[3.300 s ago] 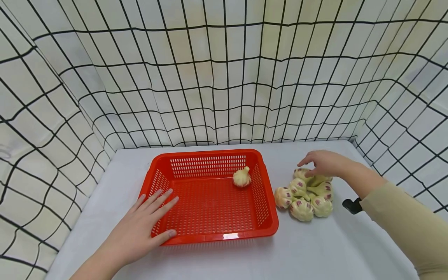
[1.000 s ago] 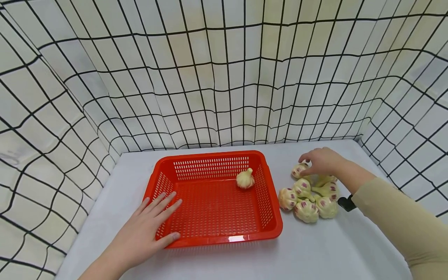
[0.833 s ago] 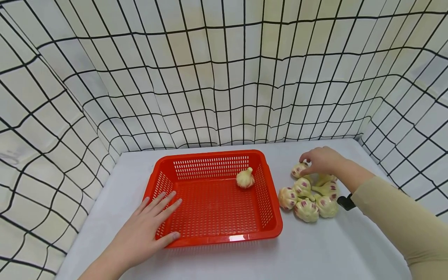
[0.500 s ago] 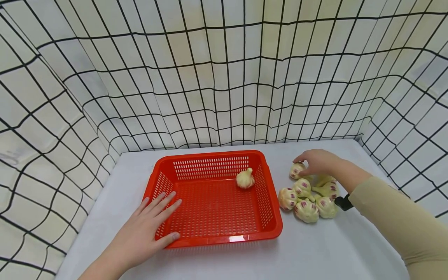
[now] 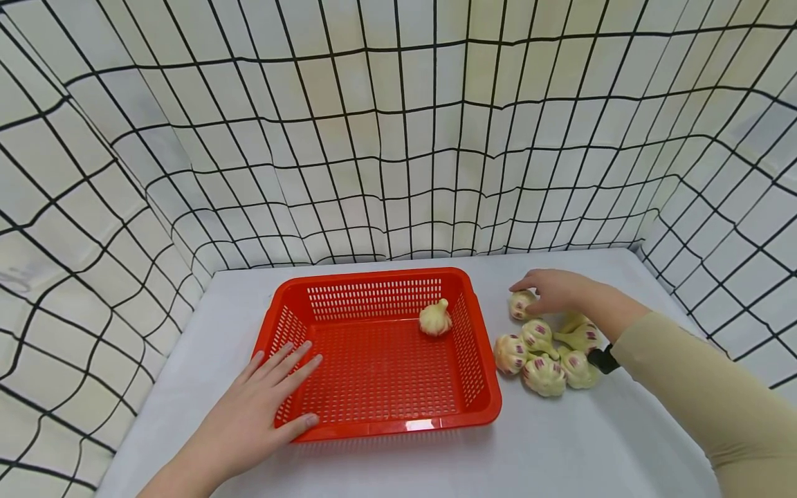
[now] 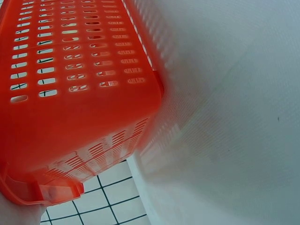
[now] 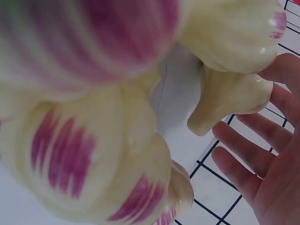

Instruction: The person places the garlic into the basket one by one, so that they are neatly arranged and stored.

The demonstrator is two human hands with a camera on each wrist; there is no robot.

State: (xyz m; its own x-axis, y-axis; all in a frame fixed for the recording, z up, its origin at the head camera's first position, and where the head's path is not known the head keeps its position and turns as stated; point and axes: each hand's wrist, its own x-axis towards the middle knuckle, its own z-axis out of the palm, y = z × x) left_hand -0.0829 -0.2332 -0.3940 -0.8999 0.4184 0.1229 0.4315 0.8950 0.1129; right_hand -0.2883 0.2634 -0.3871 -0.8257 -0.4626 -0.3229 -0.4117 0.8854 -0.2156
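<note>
In the head view my right hand (image 5: 554,290) pinches a garlic bulb (image 5: 521,305) with purple streaks, between thumb and fingers, just right of the basket. The right wrist view shows this bulb (image 7: 234,35) with its pale stem, the other fingers extended beside it. Several more garlic bulbs (image 5: 544,375) lie clustered in front of that hand. A red plastic basket (image 5: 389,423) sits mid-table, with one garlic bulb (image 5: 434,318) at its back right. My left hand (image 5: 249,411), fingers straight and spread, rests over the basket's left front corner.
White cloth covers the table (image 5: 349,467). Black netting (image 5: 411,173) over white sheeting rises at the back and both sides. A dark strap piece (image 5: 602,360) hangs under the right wrist, close to the bulb cluster.
My right hand has closed on the rear garlic bulb and shifted it left toward the basket, apart from the cluster. My left hand has stayed on the basket's corner.
</note>
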